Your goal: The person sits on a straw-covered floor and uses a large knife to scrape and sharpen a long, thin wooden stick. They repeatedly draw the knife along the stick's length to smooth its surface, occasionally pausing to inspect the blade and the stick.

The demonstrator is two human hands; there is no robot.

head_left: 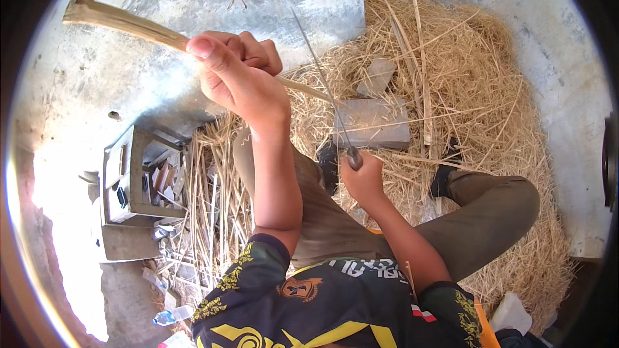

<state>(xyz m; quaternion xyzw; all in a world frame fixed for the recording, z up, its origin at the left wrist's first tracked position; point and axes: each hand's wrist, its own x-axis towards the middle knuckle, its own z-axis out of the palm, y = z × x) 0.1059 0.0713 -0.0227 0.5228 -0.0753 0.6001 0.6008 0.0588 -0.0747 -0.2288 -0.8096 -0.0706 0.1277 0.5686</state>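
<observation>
Fingers [259, 51] of the left hand [242, 84] should, in my judgement, be kept well apart from the thin blade [320, 71] and hold the long pale strip [122, 20] steady, so that it does not turn. I would also advise a low angle for the edge, light pressure, and strokes directed away from the left hand, because such a dry-looking piece could split suddenly. These left fingers are bent and clamped on the strip, with the thumb [202, 47] pressed along it. One end of the strip points to the upper left; the other goes down to the right, toward the grey block [390, 125]. Near this block the blade crosses the strip; whether they touch, I cannot tell. Further right, the fingers of the right hand [366, 183] are wrapped around the dark handle [354, 160], and the blade points up and slightly to the left. Beyond lie many straw-like shavings [477, 84].
</observation>
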